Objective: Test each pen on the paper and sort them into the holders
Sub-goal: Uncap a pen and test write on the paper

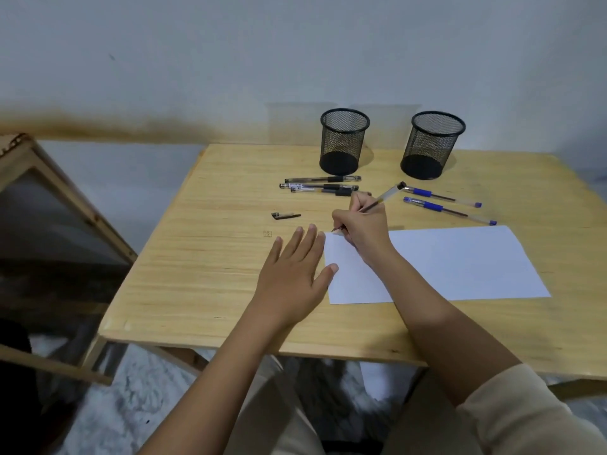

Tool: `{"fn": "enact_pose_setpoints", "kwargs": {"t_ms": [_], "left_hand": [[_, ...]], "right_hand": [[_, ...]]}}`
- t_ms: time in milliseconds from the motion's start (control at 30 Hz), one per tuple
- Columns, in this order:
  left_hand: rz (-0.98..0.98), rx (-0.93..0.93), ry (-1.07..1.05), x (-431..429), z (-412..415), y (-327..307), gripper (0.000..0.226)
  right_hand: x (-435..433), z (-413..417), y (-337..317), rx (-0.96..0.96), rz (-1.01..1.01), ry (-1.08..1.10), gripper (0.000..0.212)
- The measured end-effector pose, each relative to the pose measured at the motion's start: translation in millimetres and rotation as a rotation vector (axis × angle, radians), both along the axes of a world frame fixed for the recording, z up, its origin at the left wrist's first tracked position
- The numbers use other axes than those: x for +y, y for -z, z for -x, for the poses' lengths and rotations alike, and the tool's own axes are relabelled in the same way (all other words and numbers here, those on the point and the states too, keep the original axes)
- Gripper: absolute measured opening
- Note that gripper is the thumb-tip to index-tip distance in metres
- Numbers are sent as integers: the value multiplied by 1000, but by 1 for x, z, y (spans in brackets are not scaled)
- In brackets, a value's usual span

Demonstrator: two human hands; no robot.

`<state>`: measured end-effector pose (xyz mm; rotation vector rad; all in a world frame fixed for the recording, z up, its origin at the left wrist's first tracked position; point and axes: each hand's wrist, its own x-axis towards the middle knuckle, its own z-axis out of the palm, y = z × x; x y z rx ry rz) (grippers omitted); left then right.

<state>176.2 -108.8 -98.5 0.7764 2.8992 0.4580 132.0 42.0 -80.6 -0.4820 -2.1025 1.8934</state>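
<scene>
Bare wooden table fills the left centre of the frame, broken only by a pen cap. Near the top centre, two mesh holders stand apart with an open gap between them. In front of the left one three black pens lie bunched; two blue pens lie right of centre. The paper lies flat at right, the strip of table below it bare.

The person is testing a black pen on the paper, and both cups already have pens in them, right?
Not quite. The head view shows both mesh cups empty. The right hand does hold a black pen with its tip at the paper.
</scene>
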Motion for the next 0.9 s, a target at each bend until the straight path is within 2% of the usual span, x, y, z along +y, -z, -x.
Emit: {"fn": "enact_pose_setpoints", "kwargs": {"t_ms": [367, 767, 900], "left_hand": [[-3, 16, -26, 2, -1, 1, 61], [-9, 13, -18, 2, -2, 0, 60], [-5, 13, -16, 2, -1, 0, 60]], "right_hand": [[-3, 3, 8, 17, -62, -73, 37], [-6, 3, 11, 43, -102, -41, 34], [-1, 1, 7, 27, -98, -125, 32]]}}
